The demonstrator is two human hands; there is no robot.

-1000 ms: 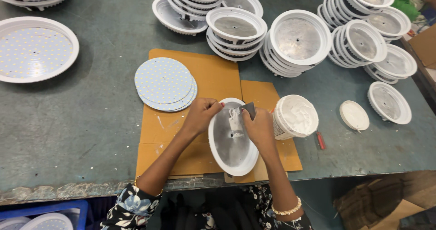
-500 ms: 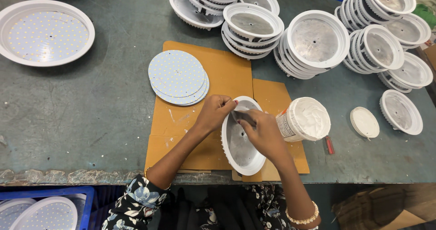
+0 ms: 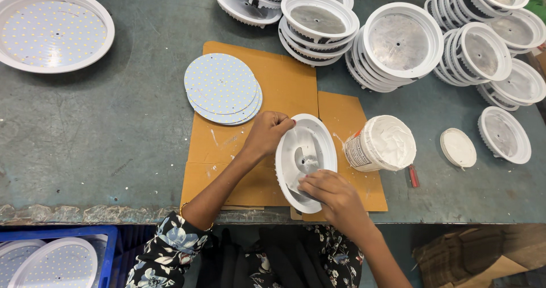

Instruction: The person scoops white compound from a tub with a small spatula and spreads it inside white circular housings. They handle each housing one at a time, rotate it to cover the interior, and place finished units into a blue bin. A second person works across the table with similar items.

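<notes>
A white round lamp housing (image 3: 311,139) with a metal inner plate stands tilted on an orange cardboard sheet (image 3: 284,77). My left hand (image 3: 266,133) pinches its upper left rim. My right hand (image 3: 333,194) rests inside the lower part of the housing with its fingers closed on a small scraper, which is mostly hidden. A dab of white paste lies at the centre of the plate. An open tub of white paste (image 3: 387,143) stands just right of the housing. A stack of round LED boards (image 3: 222,89) lies to the upper left on the cardboard.
Stacks of empty white housings (image 3: 398,40) fill the far and right side of the green table. A finished lamp (image 3: 51,29) lies at far left. A tub lid (image 3: 458,147) and a small red tool (image 3: 413,176) lie at right. A blue crate (image 3: 108,237) sits below the table edge.
My right hand has slid from the upper middle of the housing down to its lower edge, leaving paste at the centre. My left hand keeps its hold on the rim.
</notes>
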